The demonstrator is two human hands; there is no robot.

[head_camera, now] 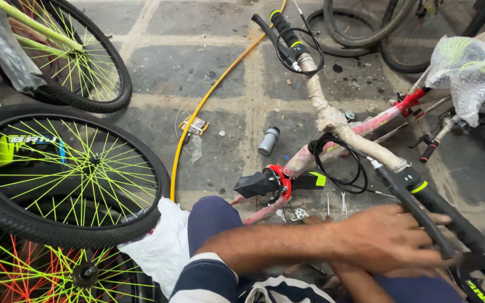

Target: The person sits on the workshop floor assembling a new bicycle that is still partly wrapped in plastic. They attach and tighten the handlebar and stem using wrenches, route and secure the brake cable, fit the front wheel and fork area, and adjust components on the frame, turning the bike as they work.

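Three black-tyred bicycle wheels laced with neon yellow-green spokes stand at the left: one at the top corner (79, 62), one large in the middle (68, 174) and one at the bottom edge mixing in orange spokes (57, 275). Two more bare black tyres (366, 33) lean at the top right. Two black rubber handlebar grips with green bands show, one far (285, 31) and one near (450, 216). One yellow hose (197, 112) crosses the stone floor. One small grey cylindrical canister (268, 141) lies there, with two small silver spanners (343, 203). One bubble-wrapped saddle (467, 70) sits at right.
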